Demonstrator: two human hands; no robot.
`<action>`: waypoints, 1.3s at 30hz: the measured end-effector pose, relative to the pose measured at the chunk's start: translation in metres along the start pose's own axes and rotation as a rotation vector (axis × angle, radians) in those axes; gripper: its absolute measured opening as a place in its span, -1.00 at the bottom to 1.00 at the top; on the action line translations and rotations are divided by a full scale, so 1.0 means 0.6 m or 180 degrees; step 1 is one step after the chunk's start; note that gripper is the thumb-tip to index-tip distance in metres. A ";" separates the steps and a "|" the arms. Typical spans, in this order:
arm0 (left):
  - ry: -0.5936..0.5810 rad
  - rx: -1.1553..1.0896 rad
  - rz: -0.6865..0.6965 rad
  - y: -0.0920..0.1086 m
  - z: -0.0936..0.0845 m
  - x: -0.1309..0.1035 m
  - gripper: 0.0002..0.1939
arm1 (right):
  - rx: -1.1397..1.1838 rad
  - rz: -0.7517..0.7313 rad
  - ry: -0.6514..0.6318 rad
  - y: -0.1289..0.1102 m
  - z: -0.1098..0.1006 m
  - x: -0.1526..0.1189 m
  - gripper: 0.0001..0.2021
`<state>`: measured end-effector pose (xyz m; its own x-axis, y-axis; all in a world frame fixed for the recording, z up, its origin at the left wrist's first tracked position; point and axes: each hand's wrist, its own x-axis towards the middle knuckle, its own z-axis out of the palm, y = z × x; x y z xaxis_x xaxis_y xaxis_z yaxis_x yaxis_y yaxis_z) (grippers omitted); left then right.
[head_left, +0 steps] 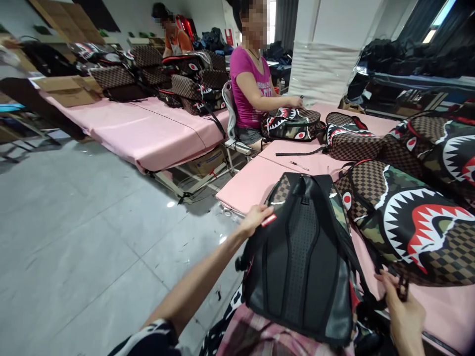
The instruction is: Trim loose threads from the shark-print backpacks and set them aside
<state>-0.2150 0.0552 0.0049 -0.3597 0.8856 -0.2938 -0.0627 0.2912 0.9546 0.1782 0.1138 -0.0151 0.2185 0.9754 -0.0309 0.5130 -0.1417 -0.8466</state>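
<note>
A backpack rests on my lap against the table edge, its black padded back panel and shoulder straps facing up. My left hand is closed on the strap at its upper left, beside a small red label. At the lower right, my right hand is curled around a small black tool that looks like thread snips. Its thumb and forefinger are close to the backpack's right strap; whether they pinch it I cannot tell. Close by on the right lies a checkered and camouflage shark-mouth backpack.
More shark-mouth backpacks lie along the pink table, with a pen among them. Across from me a person in a magenta shirt handles another backpack. A second pink table holds stacked bags and a cardboard box.
</note>
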 end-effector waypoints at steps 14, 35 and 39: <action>-0.0529 0.1728 -0.0611 -0.054 0.041 -0.051 -0.56 | -0.0711 -0.2769 -0.1911 -0.160 0.304 -0.059 -0.63; 0.0778 0.0425 0.0605 0.048 0.045 0.157 -0.80 | -0.0206 -0.2499 -0.2086 -0.149 0.311 -0.054 -0.66; 0.0602 -0.0148 0.0195 0.051 0.030 0.167 -0.66 | 0.0030 -0.2213 -0.1718 -0.194 0.303 -0.024 -0.76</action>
<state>-0.2361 0.1597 0.0036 -0.5323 0.8162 -0.2247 -0.0766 0.2179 0.9730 -0.0357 0.1472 -0.0129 -0.5643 0.7874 0.2482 0.3766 0.5131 -0.7713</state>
